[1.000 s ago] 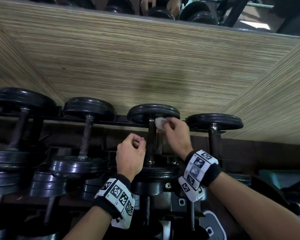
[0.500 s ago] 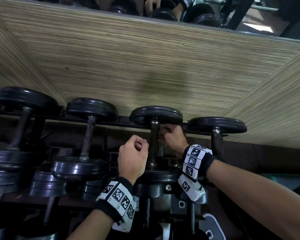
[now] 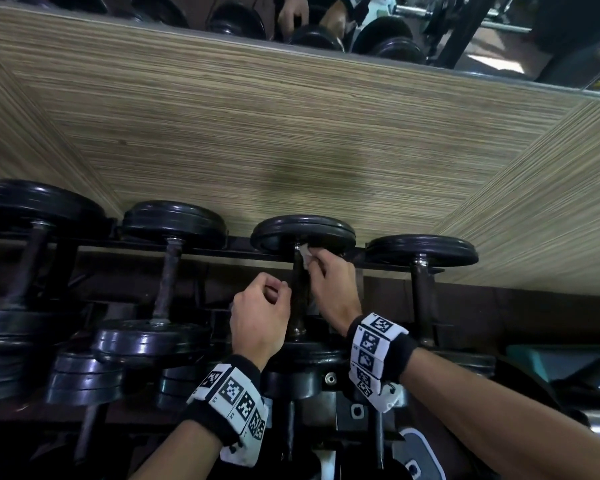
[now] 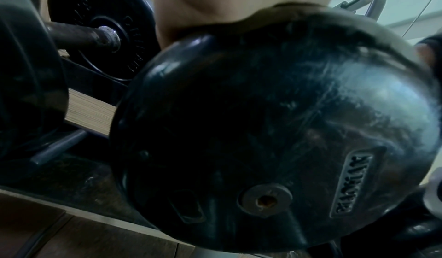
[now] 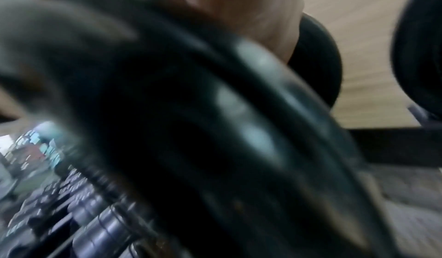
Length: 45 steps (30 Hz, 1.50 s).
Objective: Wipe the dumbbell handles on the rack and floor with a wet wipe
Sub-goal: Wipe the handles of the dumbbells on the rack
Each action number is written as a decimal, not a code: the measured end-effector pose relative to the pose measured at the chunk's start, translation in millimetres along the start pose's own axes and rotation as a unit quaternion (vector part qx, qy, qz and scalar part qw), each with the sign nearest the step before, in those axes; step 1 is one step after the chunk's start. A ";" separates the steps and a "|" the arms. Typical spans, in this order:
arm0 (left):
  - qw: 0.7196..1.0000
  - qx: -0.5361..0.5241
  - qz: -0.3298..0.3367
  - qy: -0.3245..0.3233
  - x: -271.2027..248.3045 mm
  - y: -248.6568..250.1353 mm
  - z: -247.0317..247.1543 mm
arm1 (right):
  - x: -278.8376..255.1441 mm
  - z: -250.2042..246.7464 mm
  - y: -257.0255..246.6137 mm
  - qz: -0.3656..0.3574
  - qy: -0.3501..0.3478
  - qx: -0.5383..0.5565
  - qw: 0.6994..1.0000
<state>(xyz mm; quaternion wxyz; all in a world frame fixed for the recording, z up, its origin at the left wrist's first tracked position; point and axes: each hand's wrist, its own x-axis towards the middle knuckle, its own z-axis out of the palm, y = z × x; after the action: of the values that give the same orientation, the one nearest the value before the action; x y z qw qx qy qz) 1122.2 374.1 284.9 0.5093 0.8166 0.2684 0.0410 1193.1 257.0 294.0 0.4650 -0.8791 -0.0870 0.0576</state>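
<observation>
Wipe [image 3: 305, 257] is back at the top of the handle [image 3: 298, 292], pinched in the right hand [image 3: 329, 285] under the far plate, after sitting lower 0.5 s ago: another stroke on this racked dumbbell. Left hand [image 3: 258, 317] stays loosely curled beside the bar, holding nothing.

The head view is dim in its near part, where the dumbbells [image 3: 302, 233] give small glossy highlights, while the far wooden wall [image 3: 291, 133] is more bright and carries one soft dark shadow; straight edges bend at the sides. The left wrist view is dark, with pale glare on the near plate [image 4: 358, 95]. The right wrist view is strongly smeared by motion blur.
</observation>
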 end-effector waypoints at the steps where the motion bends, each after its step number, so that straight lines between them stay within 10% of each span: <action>1: 1.000 0.004 0.001 0.001 0.7 -0.2 -0.1 | -4.3 4.3 -6.3 -0.010 -0.029 -0.011 0.999; 7: 0.997 -0.066 -0.038 0.020 -1.4 -0.4 -5.9 | -16.7 16.1 -23.5 -0.009 -0.083 0.036 0.996; 11: 0.946 -0.252 -0.107 -0.176 9.7 5.2 -23.2 | -27.4 3.6 -4.0 0.015 -0.066 0.104 0.992; 15: 0.933 -0.203 -0.057 -0.290 24.0 12.7 -33.5 | -42.2 0.0 3.0 0.036 -0.039 0.172 0.984; 21: 0.970 -0.140 -0.110 -0.168 65.5 -6.2 -10.0 | -58.0 5.8 9.3 0.106 0.111 0.082 0.985; 25: 0.970 -0.014 -0.067 -0.233 78.9 -20.1 10.6 | -57.7 3.2 5.1 0.101 0.095 0.079 0.987; 35: 0.950 -0.146 -0.045 -0.274 93.2 1.9 16.3 | -60.2 -1.1 -1.1 0.088 0.099 0.080 0.988; 45: 0.970 0.036 0.219 -0.099 61.3 4.2 -1.1 | -61.3 -1.9 -4.0 0.092 0.094 0.082 0.988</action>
<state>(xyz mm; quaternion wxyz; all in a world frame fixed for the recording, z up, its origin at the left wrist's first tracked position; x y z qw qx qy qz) 1175.8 403.0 276.3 0.4819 0.8736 0.0322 0.0606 1133.1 245.0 299.5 0.5343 -0.8438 0.0429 0.0242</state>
